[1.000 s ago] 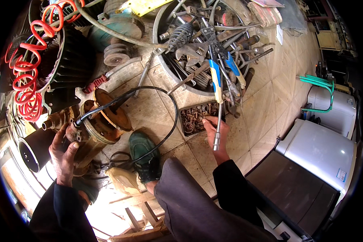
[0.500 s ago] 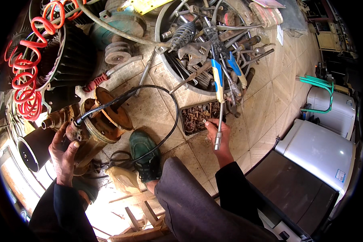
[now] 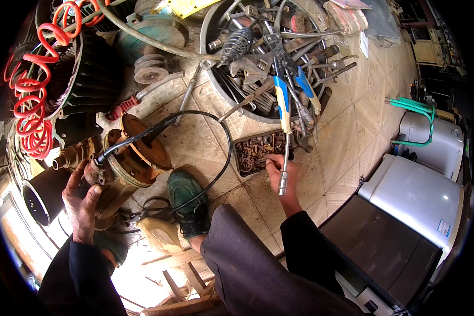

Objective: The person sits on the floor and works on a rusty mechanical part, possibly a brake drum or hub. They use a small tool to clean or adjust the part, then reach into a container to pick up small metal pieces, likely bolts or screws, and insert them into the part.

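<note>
At the left, my left hand curls its thumb and fingers around a rusty, rounded metal fitting, from which a black cable loops out. This fitting sits against a rusty round housing with a tilted rusty disc on top. My right hand has its fingertips drawn together at the near side of a small dark tray of rusty bolts and nuts. What those fingertips pinch, if anything, cannot be made out. A long socket wrench juts out from the basin and passes over my right hand.
A round metal basin heaped with wrenches, pliers and a spring stands beyond the tray. Red coiled hose hangs at the far left. A dark green shoe is between my hands. White and dark cabinets line the right.
My right hand has shifted slightly left, its fingertips now at the tray's bolts; a small ring-like piece seen at them before no longer shows. My left hand stays on the fitting.
</note>
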Motion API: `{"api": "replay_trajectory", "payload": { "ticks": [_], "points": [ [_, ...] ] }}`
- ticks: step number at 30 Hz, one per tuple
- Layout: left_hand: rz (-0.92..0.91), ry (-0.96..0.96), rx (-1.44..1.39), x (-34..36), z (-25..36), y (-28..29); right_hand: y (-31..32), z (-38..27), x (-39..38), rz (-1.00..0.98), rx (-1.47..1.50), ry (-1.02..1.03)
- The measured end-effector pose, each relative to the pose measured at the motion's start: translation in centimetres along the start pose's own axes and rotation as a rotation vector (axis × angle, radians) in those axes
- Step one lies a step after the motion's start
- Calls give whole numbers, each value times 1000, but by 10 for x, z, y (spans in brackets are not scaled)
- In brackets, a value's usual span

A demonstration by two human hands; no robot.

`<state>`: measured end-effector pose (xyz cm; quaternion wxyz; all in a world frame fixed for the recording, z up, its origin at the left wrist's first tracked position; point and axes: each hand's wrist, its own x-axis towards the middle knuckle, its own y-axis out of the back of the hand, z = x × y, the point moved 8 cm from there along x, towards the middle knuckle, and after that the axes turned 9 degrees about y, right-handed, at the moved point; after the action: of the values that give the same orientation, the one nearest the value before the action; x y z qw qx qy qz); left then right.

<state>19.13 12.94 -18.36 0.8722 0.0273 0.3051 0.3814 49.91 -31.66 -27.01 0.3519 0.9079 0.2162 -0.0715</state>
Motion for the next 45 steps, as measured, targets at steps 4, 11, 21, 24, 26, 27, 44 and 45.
{"api": "replay_trajectory", "payload": {
  "ticks": [4,11,21,24,26,27,44,45],
  "points": [
    [3,-10,17,0,-2,2,-10,-13,1,-65,-253,152],
    [-16,14,3,0,1,0,-13,-13,-5,46,-405,328],
    [-24,21,-48,-1,4,-3,-28,-1,-2,-54,-234,209],
    [-59,2,-45,0,-2,1,-23,-1,-5,-182,-356,107],
    [-74,-7,-31,0,-4,3,-17,-13,-4,-178,-365,22],
    [-71,-9,-22,0,-3,2,-14,-15,-3,-175,-370,-22],
    [-60,-7,5,1,-1,0,2,10,-1,-55,-268,93],
    [-63,-5,0,1,-2,1,1,7,1,-32,-246,96]
  ]
}}
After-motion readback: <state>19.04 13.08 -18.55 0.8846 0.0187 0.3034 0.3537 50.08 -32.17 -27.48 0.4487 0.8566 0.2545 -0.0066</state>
